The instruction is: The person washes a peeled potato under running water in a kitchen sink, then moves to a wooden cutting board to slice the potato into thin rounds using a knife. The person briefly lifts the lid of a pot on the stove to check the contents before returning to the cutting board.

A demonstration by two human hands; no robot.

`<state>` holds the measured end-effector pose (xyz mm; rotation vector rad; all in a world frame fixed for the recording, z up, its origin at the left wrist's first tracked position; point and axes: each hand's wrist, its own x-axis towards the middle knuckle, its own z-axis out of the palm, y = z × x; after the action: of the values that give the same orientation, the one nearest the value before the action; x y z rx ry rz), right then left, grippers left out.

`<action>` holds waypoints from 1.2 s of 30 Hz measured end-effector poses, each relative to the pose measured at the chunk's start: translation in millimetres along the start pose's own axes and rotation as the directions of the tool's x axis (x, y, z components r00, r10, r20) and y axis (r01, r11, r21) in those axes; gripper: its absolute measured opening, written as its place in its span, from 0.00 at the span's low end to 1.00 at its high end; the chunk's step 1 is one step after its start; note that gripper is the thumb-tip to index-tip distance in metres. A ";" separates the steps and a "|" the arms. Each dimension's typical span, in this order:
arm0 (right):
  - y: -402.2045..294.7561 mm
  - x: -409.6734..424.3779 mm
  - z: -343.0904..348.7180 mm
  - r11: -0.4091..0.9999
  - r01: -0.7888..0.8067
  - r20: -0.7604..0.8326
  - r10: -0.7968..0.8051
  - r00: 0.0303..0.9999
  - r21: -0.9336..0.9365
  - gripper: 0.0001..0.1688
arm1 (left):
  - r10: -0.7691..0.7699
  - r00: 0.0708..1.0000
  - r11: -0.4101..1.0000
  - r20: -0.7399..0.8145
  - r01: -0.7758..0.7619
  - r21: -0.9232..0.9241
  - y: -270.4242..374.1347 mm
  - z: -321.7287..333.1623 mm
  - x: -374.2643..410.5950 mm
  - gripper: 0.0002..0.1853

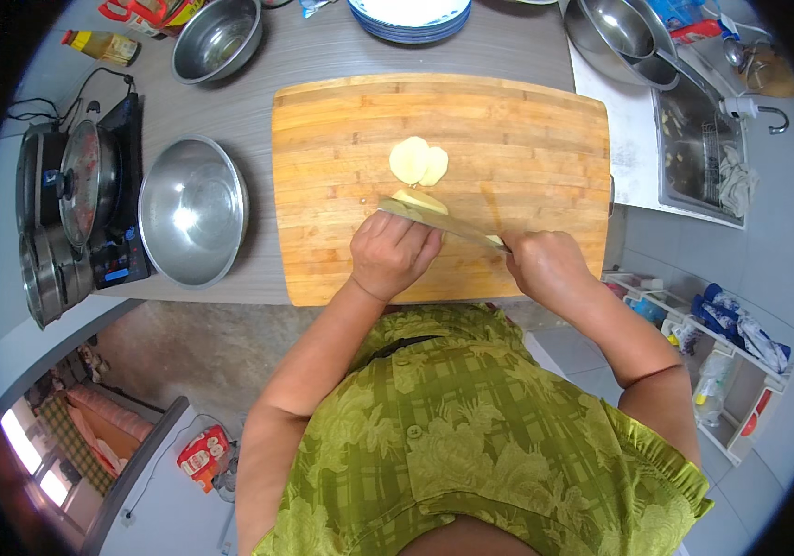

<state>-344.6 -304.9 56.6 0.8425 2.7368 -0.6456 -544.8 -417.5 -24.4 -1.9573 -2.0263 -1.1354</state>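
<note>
A kitchen knife (449, 224) lies slantwise over the bamboo cutting board (543, 153), its handle gripped in my right hand (548, 265). Just left of it, my left hand (395, 251) has its fingers curled down behind the blade. Whatever those fingers press on is mostly hidden by the hand and the knife. A pale yellow piece, apparently peeled potato (421, 200), shows along the far side of the blade. Farther up the board, two thin slices (409, 160) overlap, lying flat and apart from the knife.
Left of the board stands a large steel bowl (194, 212), with a lidded pan (87, 184) on an induction cooker beyond. A smaller steel bowl (219, 42) and stacked plates (411, 21) stand at the back. At right are a steel basin (595, 52) and a sink (692, 156).
</note>
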 end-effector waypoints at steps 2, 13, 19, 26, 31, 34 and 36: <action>-0.3 3.6 3.8 1.000 -0.001 0.013 0.001 1.000 -0.005 0.07 | -0.002 1.000 1.000 -0.011 0.002 -0.004 0.1 0.4 -0.2 0.07; -20.5 65.7 29.6 1.000 0.026 0.085 -0.027 0.996 0.016 0.05 | -0.023 1.000 1.000 0.006 0.023 -0.003 1.7 -1.0 1.2 0.06; -15.5 85.0 51.0 0.999 0.010 0.058 -0.008 0.998 -0.035 0.05 | -0.014 1.000 0.999 0.000 0.014 -0.040 1.6 -1.0 -0.1 0.06; -4.5 60.3 33.3 0.993 -0.087 0.136 0.097 0.986 -0.078 0.06 | -0.017 1.000 0.995 0.009 0.018 -0.095 1.2 -3.7 0.4 0.06; -5.7 35.6 21.6 0.997 -0.047 0.016 0.048 0.999 -0.066 0.07 | 0.004 1.000 0.991 0.027 -0.001 -0.134 -2.1 -5.5 -4.8 0.08; -13.9 21.7 12.3 0.999 -0.021 -0.028 0.020 0.999 -0.050 0.06 | -0.005 0.999 0.991 0.042 0.010 -0.136 -2.2 -5.0 -9.5 0.09; -10.0 9.7 8.3 0.998 -0.008 -0.036 0.006 0.999 -0.064 0.06 | -0.004 1.000 0.988 0.008 0.005 -0.152 -4.3 -1.8 -13.4 0.09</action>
<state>-357.6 -311.5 49.7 0.8562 2.7688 -0.5431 -547.2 -429.0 -32.3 -2.0284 -2.0030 -1.3222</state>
